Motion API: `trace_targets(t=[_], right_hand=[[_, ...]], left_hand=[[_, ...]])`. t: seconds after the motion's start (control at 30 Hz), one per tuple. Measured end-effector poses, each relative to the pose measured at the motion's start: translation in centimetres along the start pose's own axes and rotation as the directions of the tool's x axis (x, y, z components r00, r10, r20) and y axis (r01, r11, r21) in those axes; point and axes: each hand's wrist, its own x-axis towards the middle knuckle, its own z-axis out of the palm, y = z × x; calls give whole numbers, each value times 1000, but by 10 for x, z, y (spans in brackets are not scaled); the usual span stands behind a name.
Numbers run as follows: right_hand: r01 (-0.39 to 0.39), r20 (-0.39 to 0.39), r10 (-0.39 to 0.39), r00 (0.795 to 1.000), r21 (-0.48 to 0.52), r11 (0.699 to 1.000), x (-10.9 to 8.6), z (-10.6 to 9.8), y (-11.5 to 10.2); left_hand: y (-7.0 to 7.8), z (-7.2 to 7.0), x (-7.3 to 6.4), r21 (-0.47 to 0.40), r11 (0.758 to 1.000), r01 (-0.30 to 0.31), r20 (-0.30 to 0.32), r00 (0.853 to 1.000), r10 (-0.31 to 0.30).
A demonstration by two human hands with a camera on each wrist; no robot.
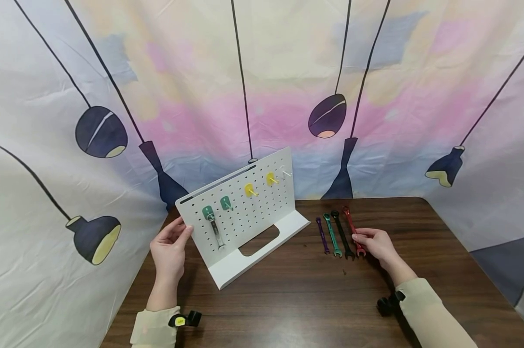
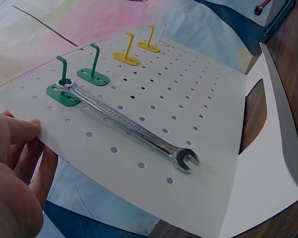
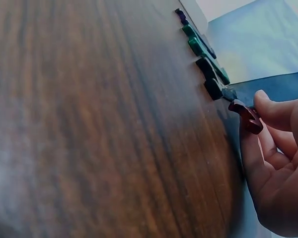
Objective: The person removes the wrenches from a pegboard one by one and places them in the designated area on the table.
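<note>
My left hand (image 1: 168,251) pinches the left edge of a white pegboard stand (image 1: 257,212), thumb on the front face. From the leftmost green hook (image 2: 64,94) hangs a silver combination wrench (image 2: 124,116) by its ring end, open jaw downward. Another green hook (image 2: 93,75), two yellow hooks (image 2: 126,57) and a white hook (image 1: 284,171) follow to the right, bare. At the right, my right hand (image 1: 376,244) pinches a red wrench (image 1: 350,227) between thumb and fingers. Beside it lie a black wrench (image 1: 341,232), a green wrench (image 1: 332,233) and a purple wrench (image 1: 322,235).
Everything stands on a dark wooden table (image 1: 296,299). A patterned cloth backdrop (image 1: 270,106) with printed lamps hangs right behind its back edge. The stand has a base with an oval cutout and sits at a slant, left of the wrenches.
</note>
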Motion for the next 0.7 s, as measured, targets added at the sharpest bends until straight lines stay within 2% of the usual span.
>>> trace_targets(t=[0.37, 0.7], right_hand=[[-5, -34, -1, 999, -152, 988, 6, -1, 2], [-19, -27, 14, 1000, -205, 978, 8, 0, -3]], left_hand=[[-1, 0, -1, 15, 1000, -2, -4, 1000, 2], [-1, -1, 0, 12, 1000, 0, 0, 1000, 0]])
